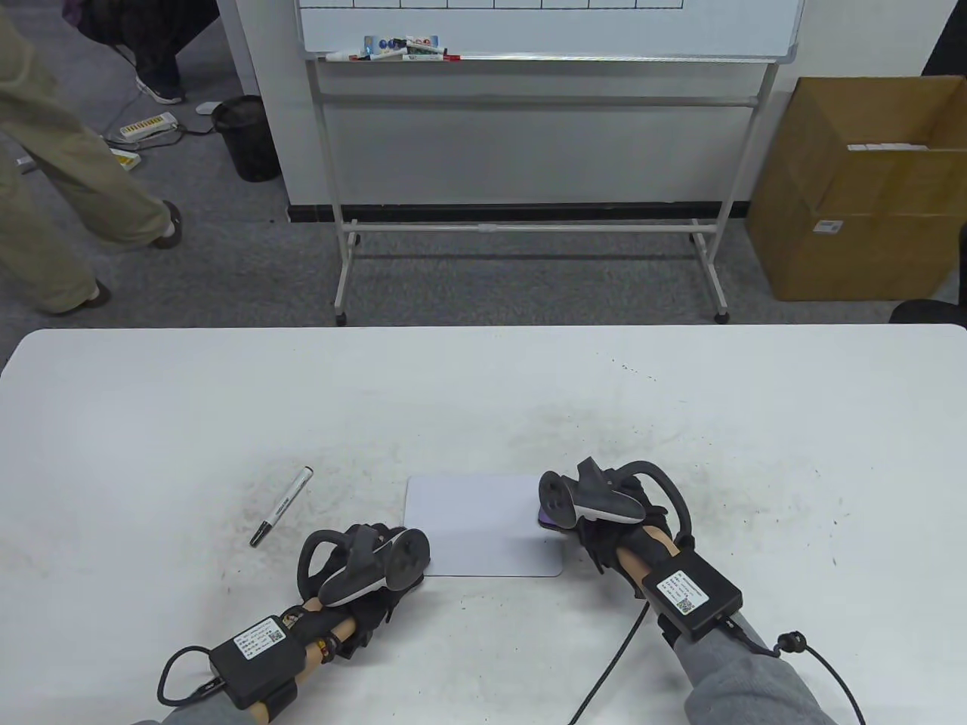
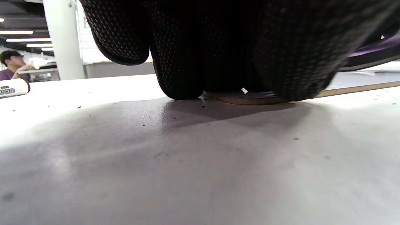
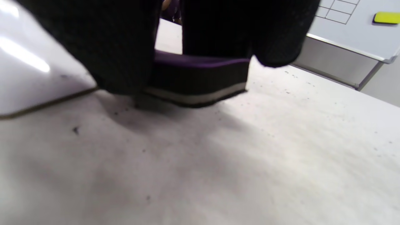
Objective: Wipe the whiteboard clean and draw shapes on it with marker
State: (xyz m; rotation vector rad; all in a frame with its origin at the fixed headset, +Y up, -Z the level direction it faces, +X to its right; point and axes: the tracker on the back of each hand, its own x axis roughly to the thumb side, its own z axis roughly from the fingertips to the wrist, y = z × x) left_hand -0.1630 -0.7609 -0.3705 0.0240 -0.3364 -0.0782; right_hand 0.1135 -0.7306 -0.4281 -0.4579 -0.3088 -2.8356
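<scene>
A small blank whiteboard (image 1: 483,525) lies flat on the table near the front. My left hand (image 1: 393,565) presses its fingertips (image 2: 181,62) down on the board's near left corner (image 2: 247,98), fingers not curled round it. My right hand (image 1: 563,521) grips a purple eraser (image 1: 547,519) with a pale felt base (image 3: 200,79) at the board's right edge (image 3: 37,78); the eraser also shows in the left wrist view (image 2: 375,53). A capped black-and-white marker (image 1: 281,506) lies on the table left of the board, apart from both hands, and its end shows in the left wrist view (image 2: 12,88).
The white table (image 1: 151,423) is speckled with dark eraser dust round the board. Behind it stands a large wheeled whiteboard (image 1: 544,30) with markers on its tray, a cardboard box (image 1: 861,189) at the right, a bin (image 1: 245,136) and a standing person's legs (image 1: 53,196).
</scene>
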